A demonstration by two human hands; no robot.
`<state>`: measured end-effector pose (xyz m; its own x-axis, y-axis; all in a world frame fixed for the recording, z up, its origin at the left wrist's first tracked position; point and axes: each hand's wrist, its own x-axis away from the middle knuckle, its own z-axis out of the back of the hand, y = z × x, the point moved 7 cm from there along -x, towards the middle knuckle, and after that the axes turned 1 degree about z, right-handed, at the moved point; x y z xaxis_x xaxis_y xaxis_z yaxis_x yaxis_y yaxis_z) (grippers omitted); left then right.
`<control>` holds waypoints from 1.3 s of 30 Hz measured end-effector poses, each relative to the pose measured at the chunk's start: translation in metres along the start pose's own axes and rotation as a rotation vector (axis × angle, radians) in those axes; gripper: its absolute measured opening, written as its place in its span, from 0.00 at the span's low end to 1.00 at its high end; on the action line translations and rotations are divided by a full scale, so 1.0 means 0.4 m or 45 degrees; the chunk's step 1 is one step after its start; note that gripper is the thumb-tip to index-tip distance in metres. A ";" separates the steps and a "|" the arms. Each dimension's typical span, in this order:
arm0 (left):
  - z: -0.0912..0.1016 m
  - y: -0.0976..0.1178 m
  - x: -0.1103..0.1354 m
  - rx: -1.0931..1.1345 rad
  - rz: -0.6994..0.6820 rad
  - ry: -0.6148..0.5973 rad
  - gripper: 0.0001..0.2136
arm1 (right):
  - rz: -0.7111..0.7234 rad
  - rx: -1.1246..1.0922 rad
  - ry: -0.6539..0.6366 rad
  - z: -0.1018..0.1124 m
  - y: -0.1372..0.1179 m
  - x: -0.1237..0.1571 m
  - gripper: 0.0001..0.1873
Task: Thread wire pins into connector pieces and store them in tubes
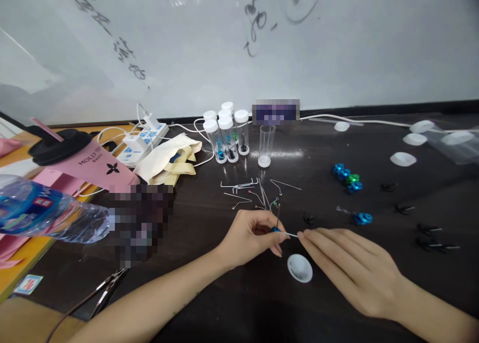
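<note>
My left hand (254,236) pinches a thin metal pin (289,234) that carries a small blue bead, low over the dark table (209,283). My right hand (352,268) reaches in from the right, fingers held together, and its fingertips touch the pin's free end. A small white cap (300,268) lies on the table just below the two hands. Several loose bent wire pins (258,191) lie just beyond the hands.
Capped clear vials (226,133) and one open tube (266,144) stand behind the pins. Blue and green beads (348,177), black clips (430,231) and white caps (403,158) lie right. A water bottle (45,211), pink cup (86,158), power strip (144,141) and pliers (108,288) sit left.
</note>
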<state>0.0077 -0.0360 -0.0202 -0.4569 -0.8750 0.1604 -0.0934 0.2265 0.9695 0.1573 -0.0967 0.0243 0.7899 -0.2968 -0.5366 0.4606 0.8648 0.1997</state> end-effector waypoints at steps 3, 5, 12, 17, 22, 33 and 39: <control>-0.003 0.002 0.001 0.002 -0.002 -0.010 0.11 | 0.023 0.023 -0.011 0.001 -0.006 0.007 0.21; -0.003 0.002 0.002 -0.008 -0.006 -0.010 0.11 | 0.011 0.009 -0.028 -0.003 -0.002 0.012 0.21; -0.002 -0.001 0.002 -0.061 -0.025 -0.008 0.11 | -0.109 -0.192 0.004 -0.011 0.021 0.024 0.20; -0.004 0.003 0.005 -0.126 -0.054 -0.001 0.10 | -0.355 -0.373 0.067 -0.017 0.044 0.010 0.16; -0.005 0.007 0.010 -0.232 -0.074 0.014 0.11 | -0.561 -0.725 0.060 -0.027 0.061 -0.023 0.11; 0.008 0.006 -0.006 -0.004 -0.011 0.046 0.13 | -0.470 -0.486 0.139 -0.020 0.051 -0.002 0.19; 0.001 0.003 0.002 -0.138 -0.033 0.000 0.13 | -0.541 -0.716 0.035 -0.034 0.063 -0.001 0.22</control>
<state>0.0069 -0.0364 -0.0191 -0.4557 -0.8798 0.1353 -0.0091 0.1565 0.9876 0.1631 -0.0694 0.0184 0.5743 -0.6511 -0.4962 0.4419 0.7568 -0.4816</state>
